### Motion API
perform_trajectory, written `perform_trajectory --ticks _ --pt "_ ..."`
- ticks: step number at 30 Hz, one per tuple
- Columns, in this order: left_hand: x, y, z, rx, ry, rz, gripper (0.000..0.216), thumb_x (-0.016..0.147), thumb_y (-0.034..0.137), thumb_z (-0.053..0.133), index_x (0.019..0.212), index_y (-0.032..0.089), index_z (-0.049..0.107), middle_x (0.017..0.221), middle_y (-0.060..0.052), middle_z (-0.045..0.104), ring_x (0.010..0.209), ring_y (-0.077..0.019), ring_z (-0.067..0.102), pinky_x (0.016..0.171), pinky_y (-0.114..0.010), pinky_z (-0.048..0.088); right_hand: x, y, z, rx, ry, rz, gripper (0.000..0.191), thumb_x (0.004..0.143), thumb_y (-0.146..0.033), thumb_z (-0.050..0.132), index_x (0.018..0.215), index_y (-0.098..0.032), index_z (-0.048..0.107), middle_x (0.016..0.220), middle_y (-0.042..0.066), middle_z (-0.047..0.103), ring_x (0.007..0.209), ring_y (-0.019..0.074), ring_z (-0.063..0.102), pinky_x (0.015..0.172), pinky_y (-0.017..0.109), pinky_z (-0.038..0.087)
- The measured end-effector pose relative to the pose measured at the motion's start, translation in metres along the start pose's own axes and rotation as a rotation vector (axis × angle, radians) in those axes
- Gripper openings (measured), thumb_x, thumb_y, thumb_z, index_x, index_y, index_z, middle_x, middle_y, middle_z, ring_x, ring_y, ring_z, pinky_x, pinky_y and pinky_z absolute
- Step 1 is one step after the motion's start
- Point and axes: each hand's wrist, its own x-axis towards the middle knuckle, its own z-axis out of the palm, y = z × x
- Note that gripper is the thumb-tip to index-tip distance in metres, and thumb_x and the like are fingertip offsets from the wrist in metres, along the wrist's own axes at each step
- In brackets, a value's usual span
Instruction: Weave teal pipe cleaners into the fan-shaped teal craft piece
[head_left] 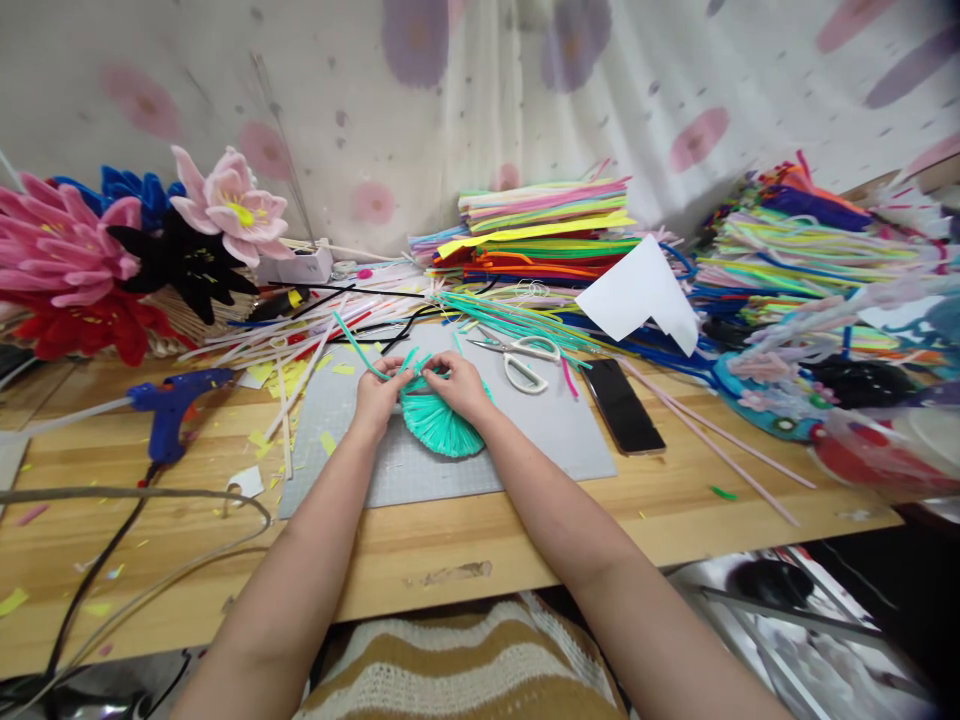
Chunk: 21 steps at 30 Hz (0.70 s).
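Observation:
A round, fan-like teal piece made of pipe cleaners (444,425) lies over the grey cutting mat (540,440). My left hand (379,395) pinches a teal pipe cleaner at the upper left of the piece, and a loose end (351,336) sticks out up and to the left. Close beside it, my right hand (456,385) has its fingers closed at the top edge of the teal piece. The fingertips of both hands nearly meet there. Scissors with white handles (525,362) rest on the mat to the right of my right hand.
A blue glue gun (174,405) with its cord is on the left. Fuzzy flowers (232,205) stand behind it. Bundles of coloured pipe cleaners (540,240) line the back. A phone (624,408) and white paper (641,295) are to the right.

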Motion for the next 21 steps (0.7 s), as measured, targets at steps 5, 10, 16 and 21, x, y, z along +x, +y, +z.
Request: perform_trajectory --ticks 5,10,16,21 --pt "-0.0007 0.0041 -0.0020 -0.007 0.007 -0.057 0.040 0.045 0.031 0.076 0.078 0.015 0.059 0.054 0.004 0.053 0.044 -0.0079 0.048 0.041 -0.019 0.034 -0.0026 0.0001 -0.0031 0.053 -0.026 -0.185 0.009 0.078 -0.024 0.051 0.077 -0.017 0.056 0.081 0.002 0.058 0.081 0.0124 0.053 0.074 0.025 0.040" --pt "0.0002 0.0035 -0.0019 -0.008 0.027 -0.061 0.041 0.047 0.034 0.075 0.079 0.015 0.058 0.056 0.004 0.055 0.046 -0.0075 0.048 0.041 -0.018 0.034 -0.0035 -0.0009 -0.0042 0.015 -0.048 -0.259 0.006 0.080 -0.021 0.049 0.077 -0.018 0.053 0.081 0.003 0.056 0.081 0.0131 0.051 0.076 0.025 0.039" --pt "0.0019 0.0031 -0.0021 -0.002 0.022 -0.074 0.042 0.045 0.035 0.076 0.078 0.015 0.057 0.053 0.005 0.054 0.042 -0.0067 0.046 0.040 -0.018 0.032 -0.0036 -0.0034 -0.0044 -0.036 -0.054 -0.295 0.007 0.082 -0.022 0.047 0.077 -0.019 0.052 0.082 0.003 0.055 0.082 0.0139 0.050 0.076 0.026 0.039" --pt "0.0027 0.0047 -0.0036 0.019 -0.006 -0.099 0.043 0.044 0.035 0.076 0.077 0.014 0.058 0.053 0.004 0.056 0.041 -0.0070 0.046 0.040 -0.019 0.032 -0.0043 -0.0050 -0.0016 -0.063 -0.024 -0.268 0.008 0.081 -0.023 0.047 0.077 -0.019 0.052 0.082 0.004 0.054 0.081 0.0147 0.050 0.075 0.027 0.039"
